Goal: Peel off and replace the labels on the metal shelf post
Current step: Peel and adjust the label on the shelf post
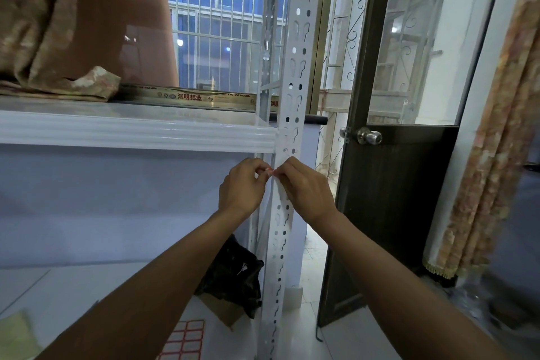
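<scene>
I have the metal shelf post [292, 82] running top to bottom through the middle of my view, upright, its face punched with slots. A second slotted post [269, 38] stands just behind it. The white shelf [131, 131] meets the front post from the left, and its rounded front edge ends right at the post, just above my hands. To the right of the post there is an open gap, then the edge of a dark door [394, 199] with a round knob [369, 136]. That side has room, while the left is boxed in by the shelf above.

Both forearms reach up from the lower corners and meet at the post's left edge. My left hand [242, 184] and right hand [306, 187] are knuckles-up with their fingertips together, and between them they pinch one small red-edged label [270, 171]. The label sits right against the post below the shelf edge. I cannot tell whether it is stuck to the metal or free of it.

Low in the frame, left of the post, lies one sheet of red-bordered labels [184, 339], cut off by the picture's edge. One black bag [233, 275] slumps just beside the post's lower part. A folded cloth [58, 38] rests on top of the shelf, and a patterned curtain [496, 155] hangs at the far right.
</scene>
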